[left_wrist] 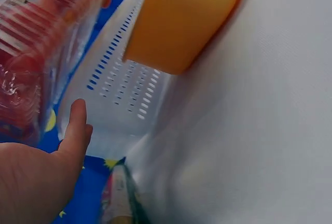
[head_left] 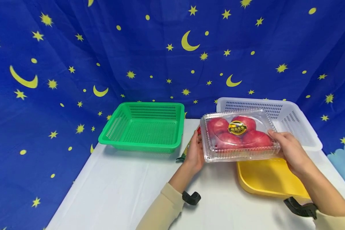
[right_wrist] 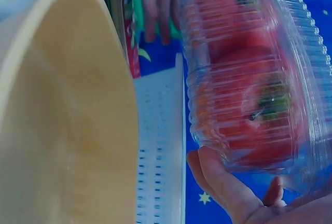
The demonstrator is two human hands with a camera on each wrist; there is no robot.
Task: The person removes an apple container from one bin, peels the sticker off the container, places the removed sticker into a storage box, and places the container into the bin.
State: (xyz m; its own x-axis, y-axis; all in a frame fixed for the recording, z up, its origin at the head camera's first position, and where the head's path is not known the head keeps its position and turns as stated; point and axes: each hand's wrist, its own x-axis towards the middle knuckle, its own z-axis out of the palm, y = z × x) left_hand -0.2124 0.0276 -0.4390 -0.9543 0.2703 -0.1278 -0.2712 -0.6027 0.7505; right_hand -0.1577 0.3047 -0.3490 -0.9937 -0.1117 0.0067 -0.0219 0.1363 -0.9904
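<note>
A clear plastic clamshell box (head_left: 238, 153) of red tomatoes (head_left: 257, 139) is held up above the table, with a black and gold label (head_left: 237, 127) on its lid. My right hand (head_left: 293, 153) grips its right end, thumb on top and fingers underneath. At the left end is my left hand (head_left: 195, 152), its fingers straight and right beside the box. In the left wrist view, the left hand (left_wrist: 49, 175) has its fingers extended next to the box (left_wrist: 49, 53). The right wrist view shows green stem tops on the tomatoes (right_wrist: 249, 110).
A green basket (head_left: 149, 148) stands at the left. Behind the box is a white basket (head_left: 304, 131), with a yellow tray (head_left: 264, 179) in front of it. A colourful packet (head_left: 184, 155) lies partly hidden behind my left hand. A blue star-patterned cloth (head_left: 149, 57) hangs behind the table.
</note>
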